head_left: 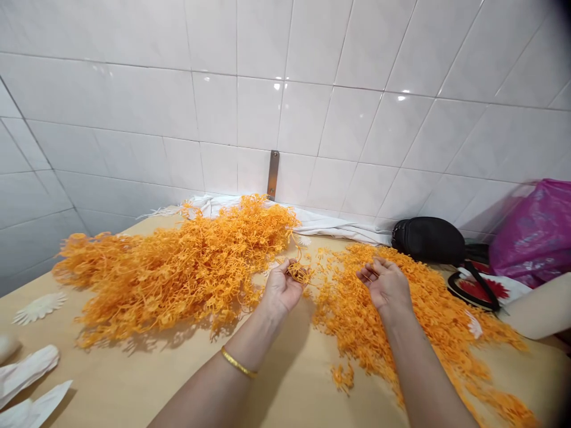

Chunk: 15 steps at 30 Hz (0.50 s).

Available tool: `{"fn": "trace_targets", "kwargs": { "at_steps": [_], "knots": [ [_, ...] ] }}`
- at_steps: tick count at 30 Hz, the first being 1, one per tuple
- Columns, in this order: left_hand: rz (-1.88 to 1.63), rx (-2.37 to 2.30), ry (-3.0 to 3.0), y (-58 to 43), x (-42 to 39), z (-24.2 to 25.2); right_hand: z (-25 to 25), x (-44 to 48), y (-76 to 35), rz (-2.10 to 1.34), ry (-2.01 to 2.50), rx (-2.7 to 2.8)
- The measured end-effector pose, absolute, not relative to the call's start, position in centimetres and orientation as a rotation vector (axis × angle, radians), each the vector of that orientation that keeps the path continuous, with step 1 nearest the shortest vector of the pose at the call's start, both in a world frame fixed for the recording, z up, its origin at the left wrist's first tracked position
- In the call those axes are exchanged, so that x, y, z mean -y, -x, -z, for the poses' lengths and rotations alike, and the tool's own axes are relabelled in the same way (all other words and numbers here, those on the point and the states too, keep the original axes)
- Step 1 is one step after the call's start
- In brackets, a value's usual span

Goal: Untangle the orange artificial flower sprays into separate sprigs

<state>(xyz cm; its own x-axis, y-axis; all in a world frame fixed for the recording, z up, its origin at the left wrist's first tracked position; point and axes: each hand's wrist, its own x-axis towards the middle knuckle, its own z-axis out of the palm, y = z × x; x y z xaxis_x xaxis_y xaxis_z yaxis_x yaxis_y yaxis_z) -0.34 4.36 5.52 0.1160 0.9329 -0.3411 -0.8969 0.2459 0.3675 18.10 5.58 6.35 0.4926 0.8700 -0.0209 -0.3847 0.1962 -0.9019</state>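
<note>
My left hand (282, 288), with a gold bangle on its wrist, is closed on a small orange plastic sprig (300, 273) just above the wooden table (178, 380). My right hand (386, 284) hovers palm up over the right heap of loose orange pieces (428, 315); its fingers are apart and hold nothing. A big tangled pile of orange plastic branches (178, 267) lies to the left of my left hand.
White cloth (312, 223) lies along the tiled wall. A black bag (428, 239) and a purple plastic bag (535, 235) sit at the back right. Another person's arm (539, 309) rests at the right edge. White paper flowers (40, 306) and white pieces (27, 368) lie at the left.
</note>
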Motion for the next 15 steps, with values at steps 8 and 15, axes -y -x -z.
{"fn": "trace_targets", "kwargs": {
  "at_steps": [8,15],
  "knots": [
    [-1.349,-0.541,-0.034,0.8,-5.0,-4.8,-7.1,-4.4,-15.1,-1.325,0.953,0.681],
    [-1.201,-0.726,-0.178,0.7,-4.5,-5.3,-6.4,-3.9,-14.1,-0.975,1.154,1.242]
  ]
}}
